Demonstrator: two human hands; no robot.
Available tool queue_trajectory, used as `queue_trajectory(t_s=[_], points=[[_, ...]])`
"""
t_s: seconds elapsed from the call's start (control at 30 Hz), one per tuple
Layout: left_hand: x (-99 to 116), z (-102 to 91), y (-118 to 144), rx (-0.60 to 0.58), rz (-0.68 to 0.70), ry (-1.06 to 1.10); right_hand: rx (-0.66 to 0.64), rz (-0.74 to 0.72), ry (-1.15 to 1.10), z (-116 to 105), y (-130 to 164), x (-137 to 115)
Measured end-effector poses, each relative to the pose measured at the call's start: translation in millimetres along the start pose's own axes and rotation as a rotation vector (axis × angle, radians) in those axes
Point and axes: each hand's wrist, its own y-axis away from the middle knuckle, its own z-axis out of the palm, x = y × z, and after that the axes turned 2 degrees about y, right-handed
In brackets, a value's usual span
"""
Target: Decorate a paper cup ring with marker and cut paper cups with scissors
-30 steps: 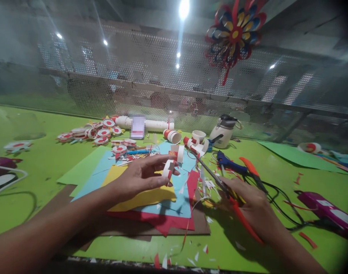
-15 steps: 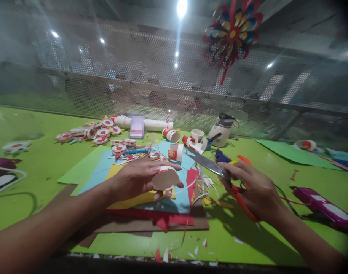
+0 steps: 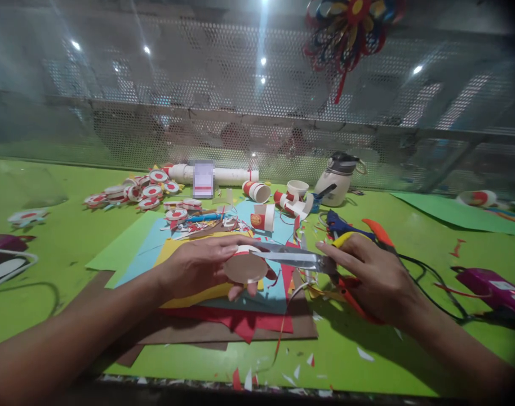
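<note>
The grip of the left hand (image 3: 207, 260), in the head view, held a shallow cup base (image 3: 245, 269) above yellow paper (image 3: 187, 296); the right hand (image 3: 371, 273) held scissors (image 3: 310, 260), blades parted at its rim. Its wall looked already trimmed low, rim cuts seemingly unfinished. A taller printed cup (image 3: 262, 218) lay sideways; the lidded flask's (image 3: 334, 186) contents were hidden

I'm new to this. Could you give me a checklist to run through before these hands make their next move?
1. Left hand holding the round piece: ok.
2. Right hand gripping the scissors: ok.
3. Blades parted: ok, slightly.
4. Blades touching the round piece: cannot tell; they overlap its edge in view.
5. Left fingers safely clear of the blades: cannot tell; depth is unclear.
6. Table free of scraps: not ok; red and white bits lie near its front edge.
</note>
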Motion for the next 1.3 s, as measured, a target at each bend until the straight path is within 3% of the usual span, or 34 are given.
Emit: queue_trajectory(t_s=[0.13, 0.47, 1.3], points=[[1.0, 1.8, -1.3, -0.031, 0.003, -0.012, -0.026, -0.025, 0.012, -2.7, 0.0, -0.2], [-1.1, 4.4, -3.6, 0.081, -0.031, -0.054, -0.059, -0.059, 0.008, -3.9, 1.6, 5.4], [-7.1, -1.9, -5.0, -0.037, 0.035, -0.015, -0.050, -0.079, 0.045, -4.6, -1.0, 0.5]])
